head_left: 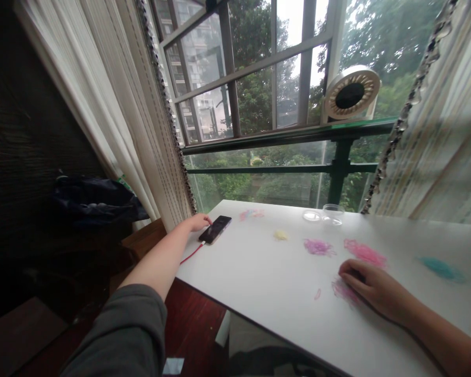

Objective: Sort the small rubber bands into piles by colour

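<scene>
At the table's left edge, my left hand reaches a finger onto the dark screen of a phone with a red cable plugged in. My right hand rests on the white table, fingers curled in; whatever they hold, if anything, is hidden. Partly under it lies a pale pink pile of thin loops, like small rubber bands, with a single pink loop to its left. Beyond are a bright pink pile, a purple pile and a teal pile.
Farther back lie a yellow pile and a multicoloured pile. A clear round container stands near a clear lid at the back edge. A round fan-like device sits on the window rail. Curtains hang at left.
</scene>
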A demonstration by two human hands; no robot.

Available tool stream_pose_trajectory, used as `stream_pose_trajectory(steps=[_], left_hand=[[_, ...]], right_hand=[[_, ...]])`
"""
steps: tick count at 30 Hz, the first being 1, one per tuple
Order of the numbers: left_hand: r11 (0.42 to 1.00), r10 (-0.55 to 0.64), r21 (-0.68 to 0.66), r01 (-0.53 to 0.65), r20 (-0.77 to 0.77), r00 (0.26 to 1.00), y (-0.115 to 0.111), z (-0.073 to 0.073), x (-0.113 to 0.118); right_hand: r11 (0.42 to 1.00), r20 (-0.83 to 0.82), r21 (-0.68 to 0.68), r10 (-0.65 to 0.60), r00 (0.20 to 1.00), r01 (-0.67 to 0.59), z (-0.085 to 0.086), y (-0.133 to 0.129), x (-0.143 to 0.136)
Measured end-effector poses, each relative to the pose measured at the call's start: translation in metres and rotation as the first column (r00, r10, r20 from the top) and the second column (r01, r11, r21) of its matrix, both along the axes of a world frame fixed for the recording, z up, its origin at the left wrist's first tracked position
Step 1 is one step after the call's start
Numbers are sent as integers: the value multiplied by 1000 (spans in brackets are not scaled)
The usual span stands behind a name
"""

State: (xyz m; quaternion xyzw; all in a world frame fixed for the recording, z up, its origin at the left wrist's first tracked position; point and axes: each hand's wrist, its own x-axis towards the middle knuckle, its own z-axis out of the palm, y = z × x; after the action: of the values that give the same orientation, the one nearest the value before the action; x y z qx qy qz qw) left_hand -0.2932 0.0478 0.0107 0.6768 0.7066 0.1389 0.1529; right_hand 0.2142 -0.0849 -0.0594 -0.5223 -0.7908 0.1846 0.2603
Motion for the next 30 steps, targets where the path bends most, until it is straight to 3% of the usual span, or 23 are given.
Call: stream_pose_trajectory(steps=[6, 13, 23, 30], left_hand=[[983, 79, -170, -77, 4, 997, -6, -5, -5], [936, 131, -327, -132, -26, 991, 2, -4, -4], [898, 223, -396, -189, 41, 974, 6, -9, -10], [887, 225, -420, -192, 31, 974, 3, -7, -7]], right_hand=[[1000, -6, 0, 1, 1000, -1, 1, 1, 1], [1000, 12, -11, 6, 1000, -6, -1, 1, 2], [1000, 35, -7, 1, 999, -1, -2, 2, 5], [999, 44, -33, 7, 999, -6, -4, 4, 6]])
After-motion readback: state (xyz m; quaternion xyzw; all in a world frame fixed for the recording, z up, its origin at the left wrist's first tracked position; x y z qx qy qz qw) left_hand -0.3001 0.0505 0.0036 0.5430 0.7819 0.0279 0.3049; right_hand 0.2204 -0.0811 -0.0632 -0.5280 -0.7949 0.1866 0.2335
